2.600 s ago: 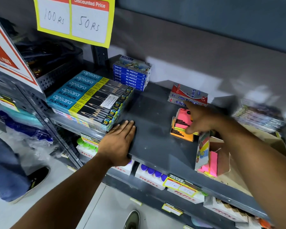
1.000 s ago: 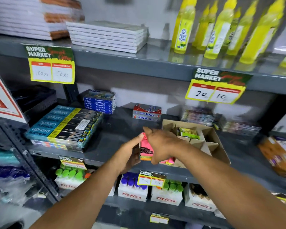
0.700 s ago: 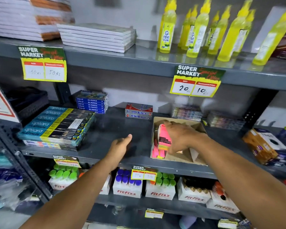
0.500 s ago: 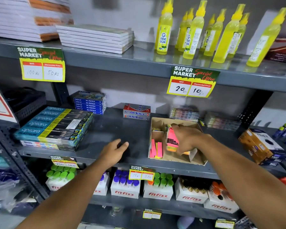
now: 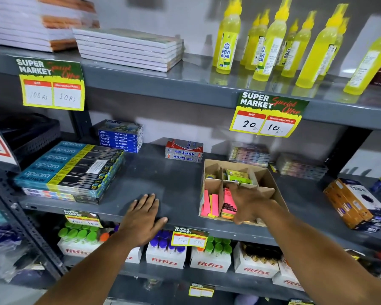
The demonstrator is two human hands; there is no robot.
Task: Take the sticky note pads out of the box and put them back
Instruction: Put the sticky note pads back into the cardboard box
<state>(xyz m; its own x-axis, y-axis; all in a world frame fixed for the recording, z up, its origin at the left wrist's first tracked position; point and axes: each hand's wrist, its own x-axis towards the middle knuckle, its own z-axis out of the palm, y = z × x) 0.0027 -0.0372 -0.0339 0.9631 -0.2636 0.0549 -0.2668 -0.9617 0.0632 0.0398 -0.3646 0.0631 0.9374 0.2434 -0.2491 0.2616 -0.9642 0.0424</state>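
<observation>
An open cardboard box [image 5: 271, 179] with dividers stands on the grey middle shelf [image 5: 176, 181]. Pink and yellow sticky note pads [image 5: 210, 204] stand on edge in its front left compartment. My right hand [image 5: 248, 202] reaches into the front middle compartment and grips a stack of pink and orange sticky note pads [image 5: 228, 204] that stands low inside the box. Green-labelled packs [image 5: 238, 175] fill a rear compartment. My left hand [image 5: 143, 219] lies flat, fingers spread, on the shelf's front edge, left of the box, holding nothing.
Pencil boxes [image 5: 73, 170] lie stacked at the left, oil pastel boxes [image 5: 120, 137] and a red eraser box [image 5: 183, 150] at the back. An orange box [image 5: 352, 203] sits to the right. Glue bottles [image 5: 273, 40] line the shelf above; marker cartons [image 5: 169, 254] fill the shelf below.
My right hand has carried the pad stack from the shelf into the box and lowered it into the front middle compartment. My left hand let go of the stack and settled flat on the shelf edge.
</observation>
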